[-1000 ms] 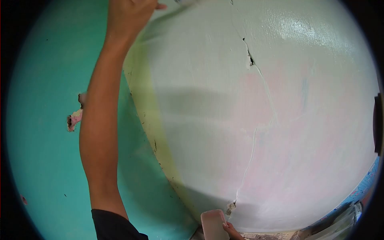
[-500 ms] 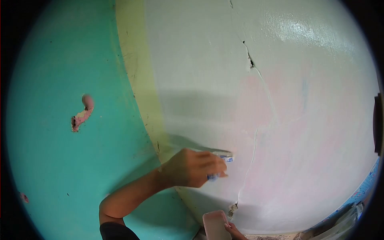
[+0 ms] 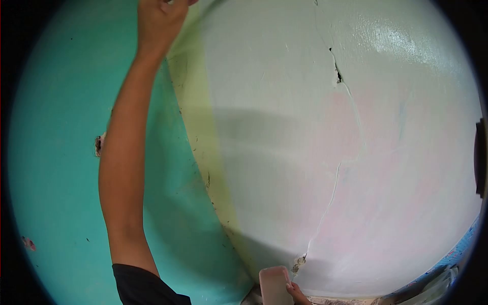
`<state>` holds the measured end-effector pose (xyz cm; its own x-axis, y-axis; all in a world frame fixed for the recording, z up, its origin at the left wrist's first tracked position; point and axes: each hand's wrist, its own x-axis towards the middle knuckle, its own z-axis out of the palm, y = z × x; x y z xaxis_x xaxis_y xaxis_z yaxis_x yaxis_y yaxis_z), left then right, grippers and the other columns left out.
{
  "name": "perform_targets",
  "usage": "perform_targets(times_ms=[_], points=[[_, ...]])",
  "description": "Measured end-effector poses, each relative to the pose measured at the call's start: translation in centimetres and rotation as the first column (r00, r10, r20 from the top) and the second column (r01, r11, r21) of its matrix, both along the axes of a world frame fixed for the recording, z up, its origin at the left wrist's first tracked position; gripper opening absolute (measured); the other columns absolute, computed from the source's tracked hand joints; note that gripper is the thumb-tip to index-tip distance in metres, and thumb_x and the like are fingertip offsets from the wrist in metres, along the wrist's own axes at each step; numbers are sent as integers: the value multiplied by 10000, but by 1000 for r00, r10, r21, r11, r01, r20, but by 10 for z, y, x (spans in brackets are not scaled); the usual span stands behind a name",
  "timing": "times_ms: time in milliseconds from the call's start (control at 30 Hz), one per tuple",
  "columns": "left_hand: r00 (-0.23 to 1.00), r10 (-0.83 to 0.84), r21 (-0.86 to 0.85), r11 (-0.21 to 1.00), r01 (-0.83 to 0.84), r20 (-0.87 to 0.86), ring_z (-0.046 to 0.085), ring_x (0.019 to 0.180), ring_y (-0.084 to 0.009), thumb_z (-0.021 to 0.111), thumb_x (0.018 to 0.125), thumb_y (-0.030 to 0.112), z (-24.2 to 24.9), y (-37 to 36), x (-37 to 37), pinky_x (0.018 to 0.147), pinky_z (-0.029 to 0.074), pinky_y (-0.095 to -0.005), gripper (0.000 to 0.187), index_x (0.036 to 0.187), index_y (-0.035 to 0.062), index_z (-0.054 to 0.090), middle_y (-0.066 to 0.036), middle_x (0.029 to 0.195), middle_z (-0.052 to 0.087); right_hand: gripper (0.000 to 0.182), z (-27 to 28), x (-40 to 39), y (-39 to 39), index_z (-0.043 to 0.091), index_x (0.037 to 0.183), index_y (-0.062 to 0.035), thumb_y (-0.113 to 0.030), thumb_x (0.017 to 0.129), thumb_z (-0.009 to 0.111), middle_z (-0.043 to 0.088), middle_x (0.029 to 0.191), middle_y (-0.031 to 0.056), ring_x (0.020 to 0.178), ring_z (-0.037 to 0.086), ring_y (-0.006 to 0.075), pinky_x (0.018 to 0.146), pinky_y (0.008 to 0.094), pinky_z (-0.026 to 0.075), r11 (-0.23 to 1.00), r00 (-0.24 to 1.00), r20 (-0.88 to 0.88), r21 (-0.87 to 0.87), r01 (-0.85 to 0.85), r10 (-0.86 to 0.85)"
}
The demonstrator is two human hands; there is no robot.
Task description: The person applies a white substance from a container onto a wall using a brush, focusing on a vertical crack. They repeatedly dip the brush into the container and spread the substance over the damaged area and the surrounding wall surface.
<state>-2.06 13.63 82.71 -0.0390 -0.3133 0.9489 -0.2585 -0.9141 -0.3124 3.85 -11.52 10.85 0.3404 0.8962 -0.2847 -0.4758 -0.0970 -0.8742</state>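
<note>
My left hand point(image 3: 163, 14) is raised at the top edge of the head view, near the corner where the green wall point(image 3: 56, 193) meets the pale one point(image 3: 274, 162). Its fingers look curled, but the frame cuts them off and I cannot make out what is in them. At the bottom, my right hand point(image 3: 297, 294) grips the side of a shallow rectangular plastic container point(image 3: 275, 282) with a pink rim and a whitish inside. Only part of that container shows.
A long crack point(image 3: 333, 190) runs down the pale wall, with a broken hole point(image 3: 338, 75) high up and a chipped patch point(image 3: 299, 264) low down. A yellow strip point(image 3: 203, 142) lines the corner. Clear plastic sheeting point(image 3: 434, 287) lies at lower right.
My left hand has swung up and left, from the lower pale wall to the top edge. The blue-and-white object it held has left view. My right hand still grips the container.
</note>
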Motion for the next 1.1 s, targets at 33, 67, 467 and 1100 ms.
perform_targets(times_ms=[33,67,467,1100], points=[[1000,-7,47,999,6,21,649,908,-152,600,937,140,-11,9,5,770,569,-318,173,1023,-5,642,-83,989,680,719,3,-1,0,354,1436,-23,-520,945,527,480,1350,197,1223,478,315,953,452,457,1000,999,30,7,12,-13],[999,-14,95,995,10,42,656,988,-183,597,913,18,-28,20,12,823,554,-341,115,1006,-35,641,-102,1035,687,711,6,-1,1,365,1431,-22,-518,947,526,485,1345,195,1216,482,308,946,447,461,1000,998,61,15,24,-25],[896,133,261,965,-19,-424,696,926,-259,795,752,108,-373,11,-36,726,604,-339,311,1005,97,614,-69,1006,693,713,-8,7,-1,366,1427,-14,-511,944,534,493,1333,179,1234,471,265,905,398,492,998,997,56,-18,-53,54],[974,219,-4,976,-219,58,673,883,-174,605,935,113,-33,35,-21,750,569,-299,160,1023,-8,663,-96,991,694,676,8,0,-11,367,1411,-11,-473,950,543,516,1298,162,1197,498,253,921,405,486,999,1000,-6,-41,-29,29]])
